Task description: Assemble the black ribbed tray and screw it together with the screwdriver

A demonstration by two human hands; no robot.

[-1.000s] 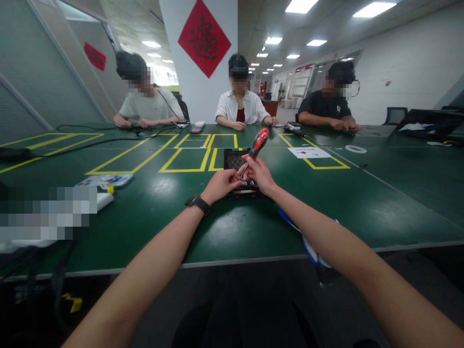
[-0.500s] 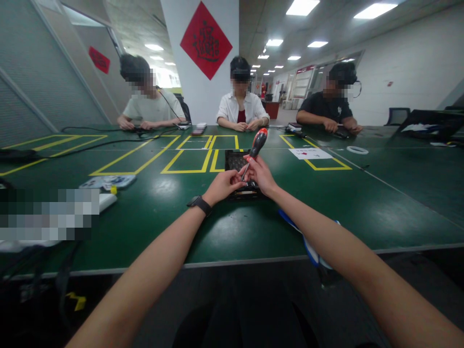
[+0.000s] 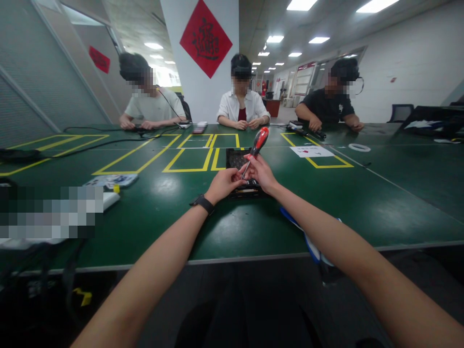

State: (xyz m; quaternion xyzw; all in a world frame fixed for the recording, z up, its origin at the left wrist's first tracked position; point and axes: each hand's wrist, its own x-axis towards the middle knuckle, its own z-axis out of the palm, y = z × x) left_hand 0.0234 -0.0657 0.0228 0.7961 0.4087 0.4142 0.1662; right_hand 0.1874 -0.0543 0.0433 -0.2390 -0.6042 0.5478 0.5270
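My right hand (image 3: 264, 175) grips a screwdriver (image 3: 260, 141) with a red and black handle, its fingers low on the handle. The screwdriver leans, handle up and to the right, with its thin metal shaft pointing down between my hands. My left hand (image 3: 224, 184) is closed in a pinch at the lower end of the shaft; what is between its fingertips is too small to make out. Beneath both hands an open black case (image 3: 232, 153) lies on the table, its inside partly covered by my fingers. A dark watch (image 3: 203, 204) is on my left wrist.
The green table (image 3: 239, 232) carries yellow tape outlines. At left lie a phone-like slab (image 3: 112, 181) and a blurred white object (image 3: 111, 198). A blue and white item (image 3: 311, 244) lies under my right forearm. A paper sheet (image 3: 312, 152) and white ring (image 3: 359, 147) lie right. Three people sit opposite.
My hands keep nearly the same hold on the screwdriver over the case. The view has shifted slightly. Across the table, the right-hand person's hands have moved a little.
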